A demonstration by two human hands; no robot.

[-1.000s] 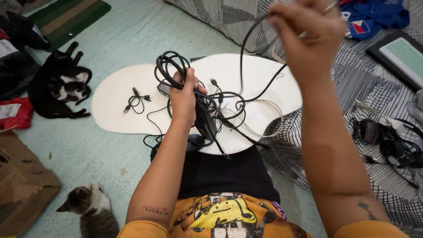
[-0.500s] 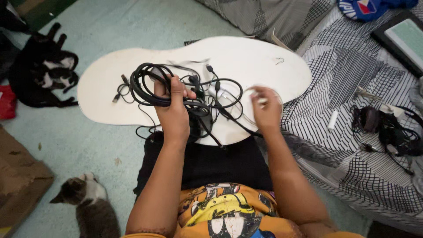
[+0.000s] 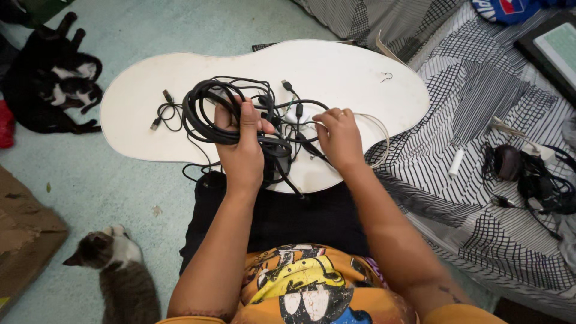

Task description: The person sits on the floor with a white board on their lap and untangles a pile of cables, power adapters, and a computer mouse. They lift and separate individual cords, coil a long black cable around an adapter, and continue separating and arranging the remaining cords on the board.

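A pale green floor (image 3: pixel 180 27) is being shown from above, with a black-and-white patterned bedspread (image 3: pixel 480 150) lying along the right side. A white, cloud-shaped low tabletop (image 3: pixel 336 66) is being used as the work surface, set just in front of the seated person's lap. A black-and-white cat (image 3: pixel 54 90) is lying at the upper left, and a grey tabby cat (image 3: pixel 117 270) is sitting at the lower left beside a brown cardboard box (image 3: pixel 24 240). A second heap of dark cords and headphones (image 3: pixel 528 177) is resting on the bedspread, well apart from the tabletop.

On the tabletop, a tangled bundle of black cables (image 3: pixel 240 117) is being sorted — the untangling step appears to be in hand. The coiled part of the bundle is being clenched in the left hand (image 3: pixel 243 150), fingers wrapped tightly around several loops and a black adapter block. A single strand near a thin whitish cord (image 3: pixel 378 135) is being pinched by the right hand (image 3: pixel 339 138), fingertips drawn together at the knot's edge. A small loose black lead (image 3: pixel 165 111) is lying apart to the left.

The next move is judged to call for one strand being drawn free while the coil is being held firm — a hard tug could tighten the knot.
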